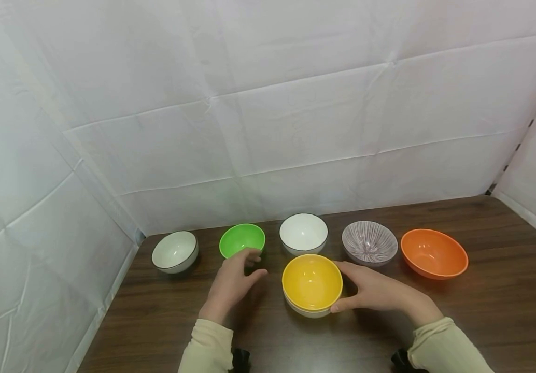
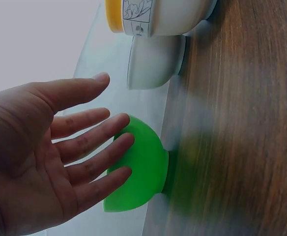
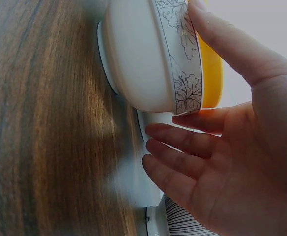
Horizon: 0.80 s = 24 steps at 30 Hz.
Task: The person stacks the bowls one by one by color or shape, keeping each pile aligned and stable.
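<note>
A yellow bowl (image 1: 312, 282) sits nested in a white bowl (image 3: 138, 59) with a leaf-patterned band, standing on the brown table near its middle. My right hand (image 1: 375, 290) is at the stack's right side, thumb and index finger lying against the bowls near the rim. In the right wrist view its other fingers (image 3: 178, 160) are spread and fairly straight, holding nothing. Off to the stack's left, my left hand (image 1: 234, 282) has its fingers extended and apart, with nothing in it. In the left wrist view its fingertips overlap the green bowl (image 2: 143, 167) behind.
Along the back stand a pale dark-rimmed bowl (image 1: 175, 252), the green bowl, a white bowl (image 1: 303, 232), a striped bowl (image 1: 369, 242) and an orange bowl (image 1: 434, 254). White sheeting (image 1: 268, 129) rises behind the wood-grained table (image 1: 156, 321) and at both sides.
</note>
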Each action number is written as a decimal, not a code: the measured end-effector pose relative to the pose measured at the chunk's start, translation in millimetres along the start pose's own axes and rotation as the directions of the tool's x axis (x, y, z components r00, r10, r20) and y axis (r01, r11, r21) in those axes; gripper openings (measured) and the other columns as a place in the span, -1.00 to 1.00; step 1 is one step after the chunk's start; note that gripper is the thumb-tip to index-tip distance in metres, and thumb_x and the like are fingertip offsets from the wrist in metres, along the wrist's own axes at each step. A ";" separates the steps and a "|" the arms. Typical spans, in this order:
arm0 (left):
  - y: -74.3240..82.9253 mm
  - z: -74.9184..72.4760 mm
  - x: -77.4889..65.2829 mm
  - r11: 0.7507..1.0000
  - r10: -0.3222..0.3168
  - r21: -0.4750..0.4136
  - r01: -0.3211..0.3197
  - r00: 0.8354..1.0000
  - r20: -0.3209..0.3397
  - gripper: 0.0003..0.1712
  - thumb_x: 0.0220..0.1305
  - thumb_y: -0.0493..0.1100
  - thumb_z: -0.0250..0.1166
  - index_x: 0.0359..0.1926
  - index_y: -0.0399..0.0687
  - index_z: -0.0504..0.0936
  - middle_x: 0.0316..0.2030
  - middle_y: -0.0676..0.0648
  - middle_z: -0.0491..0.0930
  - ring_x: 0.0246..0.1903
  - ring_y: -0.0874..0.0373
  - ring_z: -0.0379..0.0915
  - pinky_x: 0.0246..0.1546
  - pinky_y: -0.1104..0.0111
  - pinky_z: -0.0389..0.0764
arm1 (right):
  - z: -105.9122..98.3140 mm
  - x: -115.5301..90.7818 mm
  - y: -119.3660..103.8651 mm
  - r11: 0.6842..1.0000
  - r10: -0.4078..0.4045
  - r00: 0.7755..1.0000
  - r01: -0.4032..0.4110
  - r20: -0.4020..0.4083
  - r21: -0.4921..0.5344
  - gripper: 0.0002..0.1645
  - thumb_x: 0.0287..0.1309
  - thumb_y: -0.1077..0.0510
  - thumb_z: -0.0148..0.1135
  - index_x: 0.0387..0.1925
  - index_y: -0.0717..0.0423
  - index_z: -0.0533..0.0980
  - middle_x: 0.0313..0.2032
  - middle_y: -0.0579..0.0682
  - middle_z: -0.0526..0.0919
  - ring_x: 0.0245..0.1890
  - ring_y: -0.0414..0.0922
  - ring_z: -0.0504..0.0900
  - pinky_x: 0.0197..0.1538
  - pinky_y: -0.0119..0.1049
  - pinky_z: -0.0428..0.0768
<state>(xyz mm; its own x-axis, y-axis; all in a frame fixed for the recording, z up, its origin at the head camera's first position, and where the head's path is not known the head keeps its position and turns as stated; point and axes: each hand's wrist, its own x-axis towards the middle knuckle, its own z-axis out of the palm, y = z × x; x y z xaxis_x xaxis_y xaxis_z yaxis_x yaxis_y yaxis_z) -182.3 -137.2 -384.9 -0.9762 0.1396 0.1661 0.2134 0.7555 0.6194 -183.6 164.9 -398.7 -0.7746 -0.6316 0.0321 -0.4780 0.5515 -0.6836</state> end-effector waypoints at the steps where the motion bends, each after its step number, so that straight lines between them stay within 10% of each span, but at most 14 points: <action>1: -0.4 -0.2 0.0 1.000 -0.002 0.001 0.002 1.000 -0.009 -0.49 0.16 -0.12 0.37 0.13 -0.13 0.52 -0.06 -0.10 0.67 -0.02 -0.03 0.52 0.05 0.00 0.58 | -0.2 0.1 -0.3 1.000 0.004 1.000 -0.004 -0.001 0.000 0.11 -0.09 -0.30 0.37 0.33 0.26 0.23 0.28 0.20 0.40 0.25 0.12 0.34 0.26 0.29 0.34; 24: -14.5 -17.8 0.0 0.995 -0.093 0.005 0.095 0.981 -0.172 -0.65 0.19 -0.14 0.33 0.02 -0.05 0.61 -0.21 -0.06 0.74 -0.23 0.02 0.62 -0.23 0.03 0.64 | -1.3 -0.3 -1.6 1.000 0.019 1.000 -0.019 0.004 0.006 0.11 -0.09 -0.29 0.38 0.35 0.26 0.21 0.29 0.21 0.38 0.27 0.13 0.33 0.27 0.29 0.32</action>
<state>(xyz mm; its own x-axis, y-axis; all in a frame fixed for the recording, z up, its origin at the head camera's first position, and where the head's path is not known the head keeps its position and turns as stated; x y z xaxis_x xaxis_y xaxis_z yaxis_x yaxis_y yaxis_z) -184.7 -159.6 -380.3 -0.9705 -0.0435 0.2371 0.1192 0.7684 0.6288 -183.1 164.8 -396.6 -0.7819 -0.6233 0.0156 -0.4604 0.5602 -0.6886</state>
